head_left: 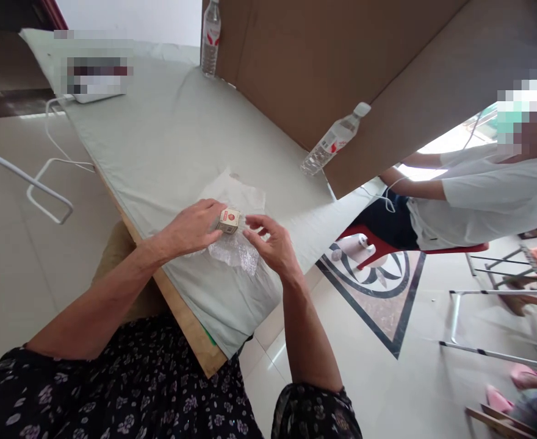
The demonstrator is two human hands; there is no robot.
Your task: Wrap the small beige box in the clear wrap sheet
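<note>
A small beige box (229, 221) with red print lies over a sheet of clear bubble wrap (245, 259) near the corner of the cloth-covered table (158, 140). My left hand (190, 227) has its thumb and fingers around the box's left end. To the right of the box is my right hand (271, 244), its thumb and fingers curved and apart, with nothing seen between them. The wrap spreads out flat and crinkled beneath both hands.
A large cardboard panel (305, 67) stands along the table's far side. One water bottle (332, 143) leans against it; another bottle (210, 39) stands upright at its far end. A white device (99, 91) with a cable sits far left. A person in a white shirt (492, 192) sits to the right.
</note>
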